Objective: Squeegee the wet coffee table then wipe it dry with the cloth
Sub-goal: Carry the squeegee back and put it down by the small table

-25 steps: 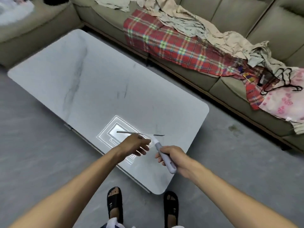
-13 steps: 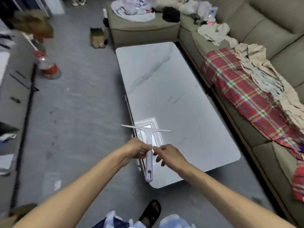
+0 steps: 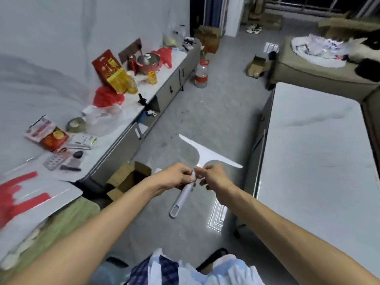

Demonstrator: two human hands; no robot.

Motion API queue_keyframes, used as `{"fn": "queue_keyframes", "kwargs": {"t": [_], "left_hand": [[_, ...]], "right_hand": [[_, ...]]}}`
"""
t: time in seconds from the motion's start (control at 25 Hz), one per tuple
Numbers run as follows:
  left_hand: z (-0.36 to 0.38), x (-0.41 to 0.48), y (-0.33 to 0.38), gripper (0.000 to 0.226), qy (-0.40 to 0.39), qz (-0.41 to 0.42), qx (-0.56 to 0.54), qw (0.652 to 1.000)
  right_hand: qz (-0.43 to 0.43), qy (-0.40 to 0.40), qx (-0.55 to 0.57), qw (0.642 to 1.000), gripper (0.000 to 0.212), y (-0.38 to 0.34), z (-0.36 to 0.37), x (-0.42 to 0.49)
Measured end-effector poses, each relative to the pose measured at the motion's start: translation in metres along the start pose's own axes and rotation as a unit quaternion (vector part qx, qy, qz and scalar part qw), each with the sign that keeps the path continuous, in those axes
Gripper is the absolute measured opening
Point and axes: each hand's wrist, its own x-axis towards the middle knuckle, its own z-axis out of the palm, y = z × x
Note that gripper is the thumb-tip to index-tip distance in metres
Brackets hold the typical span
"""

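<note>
A pale grey squeegee [image 3: 202, 155] hangs in the air over the floor, left of the white marble coffee table [image 3: 314, 153]. Its wide blade points up and away; its handle [image 3: 181, 199] slants down toward me. My left hand [image 3: 174, 177] grips the top of the handle. My right hand [image 3: 213, 177] pinches the neck just under the blade. Both hands are off the table. No cloth is in view.
A low cabinet [image 3: 144, 112] along the left wall carries boxes, red bags and a pot. An open cardboard box [image 3: 127, 179] sits on the floor near my left arm. A large water bottle [image 3: 201, 74] stands farther off. A sofa section [image 3: 320, 66] lies beyond the table.
My view has swung left, away from the sofa, so the table now lies at the right. The squeegee went from my right hand to both hands and now hangs over the floor.
</note>
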Motion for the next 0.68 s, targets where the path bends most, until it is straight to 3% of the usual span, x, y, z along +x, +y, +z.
{"fn": "queue_keyframes", "kwargs": {"t": [0.12,0.24,0.36,0.48,0.68], "left_hand": [[-0.029,-0.09,-0.054,0.005,0.095,-0.01,-0.002,0.995],[-0.042,-0.173,-0.104,0.016,0.178,-0.061,-0.007,0.982],[-0.032,-0.243,-0.154,0.023,0.253,-0.12,-0.008,0.96],[-0.005,-0.299,-0.207,0.024,0.274,-0.162,-0.009,0.948],[0.017,-0.371,-0.255,0.033,0.264,-0.209,0.047,0.941]], "right_hand": [[0.004,-0.077,-0.015,0.997,0.03,0.002,0.087,-0.036],[0.011,-0.131,-0.021,0.991,0.032,0.009,0.159,-0.071],[0.013,-0.177,-0.021,0.984,0.021,0.03,0.216,-0.101],[0.031,-0.224,-0.044,0.973,0.012,0.074,0.261,-0.134],[0.047,-0.285,-0.074,0.955,0.016,0.114,0.32,-0.183]]}}
